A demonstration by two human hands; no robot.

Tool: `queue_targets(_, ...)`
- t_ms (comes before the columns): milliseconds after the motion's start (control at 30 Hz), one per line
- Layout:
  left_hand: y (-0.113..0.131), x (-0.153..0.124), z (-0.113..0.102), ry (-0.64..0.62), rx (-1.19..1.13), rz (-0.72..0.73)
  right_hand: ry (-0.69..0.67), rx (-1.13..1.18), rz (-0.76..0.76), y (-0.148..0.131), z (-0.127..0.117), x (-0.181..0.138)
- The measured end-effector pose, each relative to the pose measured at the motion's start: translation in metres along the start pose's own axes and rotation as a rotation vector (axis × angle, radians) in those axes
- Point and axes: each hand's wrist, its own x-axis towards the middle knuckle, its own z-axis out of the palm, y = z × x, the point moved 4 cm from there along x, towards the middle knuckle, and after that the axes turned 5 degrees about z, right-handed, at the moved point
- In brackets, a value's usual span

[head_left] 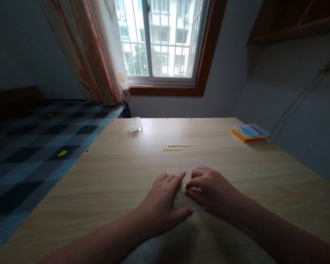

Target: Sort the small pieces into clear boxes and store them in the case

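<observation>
Both hands meet near the front edge of the table [98,176], with bare wood open to the left, right and beyond. The left hand [165,203] and right hand [209,190] pinch a clear packet [184,200] between narrowed fingertips. It's too blurred to tell its long axis. Rows of yellow beads [178,147] lie well ahead.

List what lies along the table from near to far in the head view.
The left hand and right hand, both pinching a clear piece → rows of yellow bits → clear box → window.
</observation>
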Motion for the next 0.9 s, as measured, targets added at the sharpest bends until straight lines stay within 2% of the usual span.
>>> queue_targets(100, 0.0, 0.0, 0.0, -0.012, 0.001, -0.004, 0.007, 0.011, -0.024, -0.001, -0.001, -0.001)
queue_targets(200, 0.001, 0.0, 0.0, -0.013, 0.008, -0.004, 0.062, 0.032, -0.13, -0.005, -0.008, -0.004)
queue_targets(333, 0.003, -0.001, -0.001, -0.003, 0.009, 0.0, 0.265, 0.028, -0.332, -0.008, -0.032, -0.007)
queue_targets(433, 0.004, -0.001, -0.004, 0.004, -0.008, -0.007, 0.438, -0.013, -0.346, 0.001, -0.054, -0.002)
queue_targets(500, 0.004, -0.001, -0.004, 0.004, -0.017, -0.011, 0.48, -0.041, -0.312, 0.013, -0.065, 0.009)
queue_targets(567, 0.003, -0.002, -0.004, 0.002, -0.02, -0.013, 0.458, -0.079, -0.264, 0.026, -0.071, 0.028)
queue_targets(667, 0.002, -0.002, -0.003, 0.003, -0.026, -0.025, 0.355, -0.15, -0.185, 0.047, -0.071, 0.068)
queue_targets(767, 0.002, -0.002, -0.002, 0.008, -0.036, -0.029, 0.206, -0.223, -0.062, 0.064, -0.058, 0.112)
queue_targets(900, 0.002, -0.003, -0.003, -0.009, -0.039, -0.049, 0.089, -0.26, -0.065, 0.066, -0.032, 0.156)
